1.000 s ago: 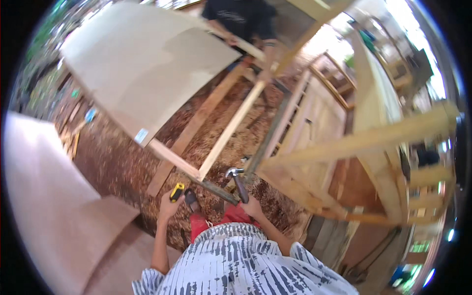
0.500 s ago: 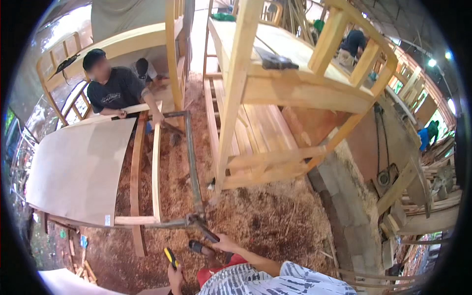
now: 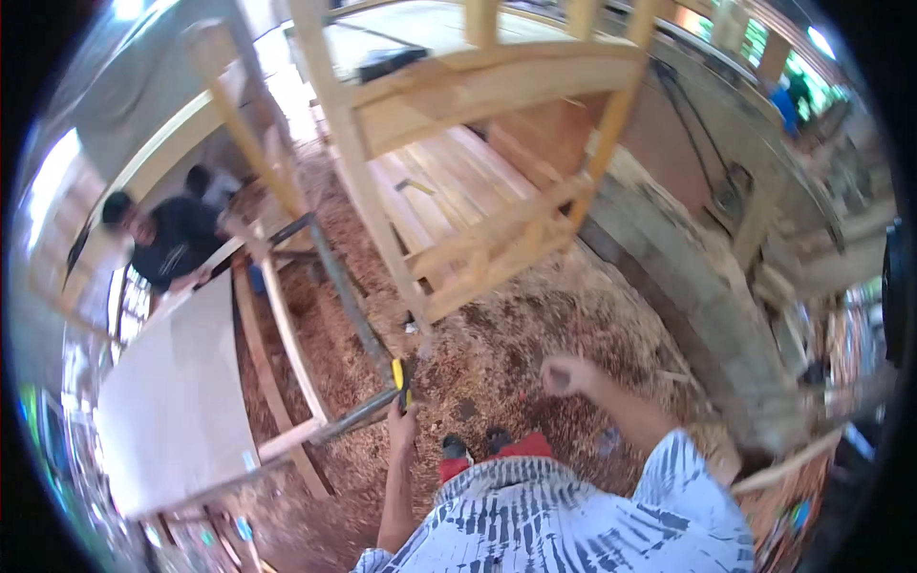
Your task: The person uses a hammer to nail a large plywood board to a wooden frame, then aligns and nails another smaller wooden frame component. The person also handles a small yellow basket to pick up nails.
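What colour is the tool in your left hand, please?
Yellow and black; the tool shows best in the head view.

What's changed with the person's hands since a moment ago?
The right hand has swung rightward from the grey metal frame, seemingly letting go of the dark-handled claw hammer. The left hand has moved forward, still gripping the yellow-and-black tool. The co-worker stays by the pale wooden frame.

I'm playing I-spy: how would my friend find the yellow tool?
Find the striped shirt at the bottom, then follow the left arm up to the left hand. The yellow and black tool sticks up from it. Its bright yellow sets it apart from the dull metal bar and pale wooden strip nearby.
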Demonstrator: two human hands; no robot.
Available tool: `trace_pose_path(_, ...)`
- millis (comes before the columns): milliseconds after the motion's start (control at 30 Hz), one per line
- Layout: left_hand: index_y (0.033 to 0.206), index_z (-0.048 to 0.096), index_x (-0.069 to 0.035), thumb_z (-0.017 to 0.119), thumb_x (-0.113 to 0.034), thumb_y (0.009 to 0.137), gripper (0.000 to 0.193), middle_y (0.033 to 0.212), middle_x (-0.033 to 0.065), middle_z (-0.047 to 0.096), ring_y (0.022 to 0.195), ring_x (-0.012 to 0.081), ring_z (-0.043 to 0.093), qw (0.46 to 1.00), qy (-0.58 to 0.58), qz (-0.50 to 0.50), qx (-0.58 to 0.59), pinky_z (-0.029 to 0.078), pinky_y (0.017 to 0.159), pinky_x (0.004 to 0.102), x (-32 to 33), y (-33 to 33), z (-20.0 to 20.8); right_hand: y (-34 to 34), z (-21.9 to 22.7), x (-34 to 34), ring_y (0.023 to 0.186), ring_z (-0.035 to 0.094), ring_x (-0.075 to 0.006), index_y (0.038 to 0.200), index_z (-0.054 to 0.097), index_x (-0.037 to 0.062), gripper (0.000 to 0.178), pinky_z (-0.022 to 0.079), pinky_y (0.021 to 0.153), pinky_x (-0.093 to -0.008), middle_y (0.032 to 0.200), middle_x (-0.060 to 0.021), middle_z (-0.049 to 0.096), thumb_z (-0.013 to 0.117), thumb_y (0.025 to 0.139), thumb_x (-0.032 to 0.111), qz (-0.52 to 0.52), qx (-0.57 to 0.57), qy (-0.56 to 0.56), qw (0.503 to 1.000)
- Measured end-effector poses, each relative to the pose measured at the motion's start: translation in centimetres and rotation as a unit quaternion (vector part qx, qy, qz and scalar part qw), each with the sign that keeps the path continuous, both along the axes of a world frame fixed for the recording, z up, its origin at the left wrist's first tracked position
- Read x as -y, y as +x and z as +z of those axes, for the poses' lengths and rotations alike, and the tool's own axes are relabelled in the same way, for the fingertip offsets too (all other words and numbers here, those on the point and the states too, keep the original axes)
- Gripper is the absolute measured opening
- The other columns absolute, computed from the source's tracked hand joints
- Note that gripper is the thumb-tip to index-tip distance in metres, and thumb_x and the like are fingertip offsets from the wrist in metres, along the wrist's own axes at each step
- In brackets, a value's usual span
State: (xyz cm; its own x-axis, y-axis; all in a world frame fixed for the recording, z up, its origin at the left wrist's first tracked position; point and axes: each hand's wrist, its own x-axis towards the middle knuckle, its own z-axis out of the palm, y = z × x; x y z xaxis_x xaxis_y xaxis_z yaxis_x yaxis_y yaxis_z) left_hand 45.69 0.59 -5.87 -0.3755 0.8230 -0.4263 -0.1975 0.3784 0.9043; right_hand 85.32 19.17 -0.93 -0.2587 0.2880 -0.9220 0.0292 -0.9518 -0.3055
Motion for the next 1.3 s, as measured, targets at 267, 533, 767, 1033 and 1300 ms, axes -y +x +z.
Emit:
trace_pose_path(267, 0.14, 0.055, -0.003, 0.06, -0.003, 0.094, 0.046, 0.099, 0.0235, 0.07, 0.093, 0.0397, 0.069, 0.923, 0.167, -0.121, -0.325, 0.054, 0.086, 0.0459, -15.1, 2.6, 15.2, -3.8, 23.0, -1.9, 0.058, 0.051, -0.0139, 0.084, 0.051, 0.0079, 0.023, 0.045, 0.059, -0.0327, 0.073, -0.0007, 0.053, 0.065, 0.097, 0.02, -0.117, 0.276, 0.524, 0.797)
trace_pose_path(533, 0.115, 0.07, -0.005, 0.07, -0.02, 0.085, 0.034, 0.11, 0.0128, 0.067, 0.109, 0.032, 0.063, 0.694, 0.565, -0.009, -0.446, 0.052, 0.089, 0.046, -37.6, 15.9, 38.6, 1.7, 9.3, 2.2, 0.056, 0.036, -0.0157, 0.073, 0.048, 0.0099, 0.036, 0.037, 0.054, -0.0355, 0.065, 0.0012, 0.035, 0.062, 0.101, 0.029, -0.308, 0.288, 0.456, 0.784)
trace_pose_path(767, 0.094, 0.074, -0.007, 0.068, -0.02, 0.082, 0.019, 0.099, 0.012, 0.071, 0.096, 0.0252, 0.068, 0.63, 0.402, -0.051, -0.662, 0.055, 0.075, 0.0437, -59.6, 24.3, 48.6, 4.9, 0.8, -8.6, 0.057, 0.039, -0.0171, 0.079, 0.051, 0.0081, 0.032, 0.038, 0.054, -0.0372, 0.067, -0.0001, 0.039, 0.065, 0.098, 0.029, -0.066, 0.276, 0.445, 0.85)
trace_pose_path(1033, 0.118, 0.072, -0.008, 0.055, -0.025, 0.099, 0.03, 0.122, 0.0125, 0.071, 0.123, 0.028, 0.062, 0.606, 0.307, -0.089, -0.728, 0.049, 0.101, 0.0492, -72.1, 23.0, 52.3, 7.9, 0.0, -18.3, 0.059, 0.044, -0.0188, 0.085, 0.054, 0.0062, 0.029, 0.04, 0.055, -0.0392, 0.068, -0.0017, 0.044, 0.068, 0.095, 0.03, 0.182, 0.35, 0.45, 0.802)
trace_pose_path(1300, 0.109, 0.078, -0.017, 0.065, -0.028, 0.09, 0.025, 0.113, 0.0074, 0.073, 0.122, 0.0315, 0.058, 0.771, 0.213, -0.038, -0.598, 0.041, 0.107, 0.0531, -71.3, 19.9, 43.4, 4.3, -5.6, -20.2, 0.06, 0.048, -0.0205, 0.09, 0.058, 0.0042, 0.029, 0.042, 0.055, -0.0412, 0.07, -0.0033, 0.049, 0.072, 0.092, 0.03, 0.492, 0.331, 0.492, 0.637)
